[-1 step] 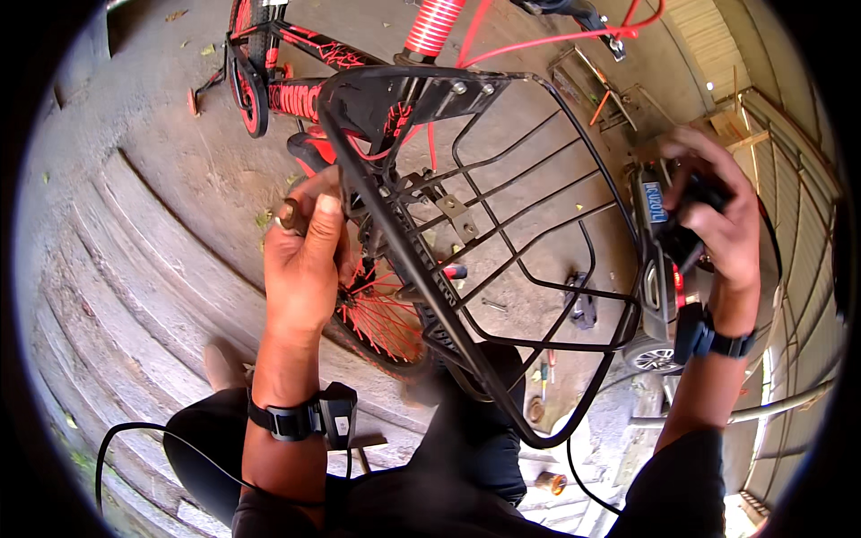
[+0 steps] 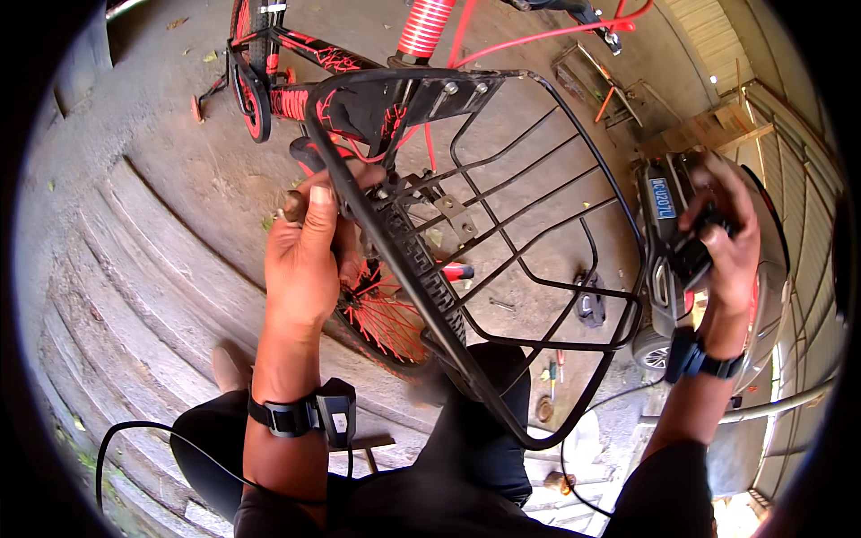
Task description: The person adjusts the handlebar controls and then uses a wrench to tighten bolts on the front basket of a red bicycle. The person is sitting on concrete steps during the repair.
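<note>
- The left hand (image 2: pixel 305 260) is closed around a small brownish tool handle (image 2: pixel 294 208), thumb laid along the top, pressed against the near rim of the black wire basket (image 2: pixel 538 269) where it meets the bike.
- What sits at the working end of that tool is hidden behind the basket rim; I cannot tell what it engages.
- The right hand (image 2: pixel 722 242) is curled tight on a small black object (image 2: pixel 691 255) held up at the far right edge of the basket; its kind is too unclear to name.
- Each wrist carries one black strap, two in all; the left one bears a small black box (image 2: pixel 334 414) with a cable.
- One basket, held tilted over the bike's front wheel (image 2: pixel 395 314), which has red spokes and a black tyre.
- One red and black bicycle (image 2: pixel 341 72) stands on the concrete floor (image 2: pixel 161 233).
- One silver car (image 2: pixel 664 296) is parked beyond the right hand.
- A few small tools (image 2: pixel 552 372) lie on the floor under the basket; I can make out three.
</note>
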The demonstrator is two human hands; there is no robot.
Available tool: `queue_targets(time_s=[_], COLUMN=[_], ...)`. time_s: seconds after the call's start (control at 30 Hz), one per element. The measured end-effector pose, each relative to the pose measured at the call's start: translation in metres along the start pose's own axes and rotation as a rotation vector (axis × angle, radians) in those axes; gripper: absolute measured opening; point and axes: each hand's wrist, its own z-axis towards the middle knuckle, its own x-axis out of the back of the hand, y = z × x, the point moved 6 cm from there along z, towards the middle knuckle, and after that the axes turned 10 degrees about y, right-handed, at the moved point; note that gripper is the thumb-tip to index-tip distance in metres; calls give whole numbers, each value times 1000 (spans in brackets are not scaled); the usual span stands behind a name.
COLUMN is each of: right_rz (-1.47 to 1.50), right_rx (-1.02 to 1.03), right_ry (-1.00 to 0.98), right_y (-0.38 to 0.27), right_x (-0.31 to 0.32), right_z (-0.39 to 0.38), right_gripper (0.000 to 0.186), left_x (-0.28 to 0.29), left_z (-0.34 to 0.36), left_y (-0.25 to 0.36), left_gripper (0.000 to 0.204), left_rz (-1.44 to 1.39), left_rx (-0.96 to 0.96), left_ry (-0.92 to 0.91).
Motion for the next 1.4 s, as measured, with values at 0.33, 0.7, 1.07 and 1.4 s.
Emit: queue_targets(time_s=[0.33,0.7,1.07,1.4], right_rz=[707,747,1283,1482], right_rx=[-629,-723,-588,-530], right_ry=[15,-376,-86,-52], right_y=[118,101,65,63], right_x=[-112,-242,-266,-280], right_z=[-163,-138,-107,-106], right_gripper=[56,47,79,76], left_x=[-15,-22,-20,-21], left_z=[-3,-10,-14,-16], left_y=[-21,-14,-12,-13], left_gripper=[53,57,57,57], left_rz=[-190,-138,-125,-121], left_rx=[-104,-38,-39,-21], left_ry=[-229,-67,-40,20])
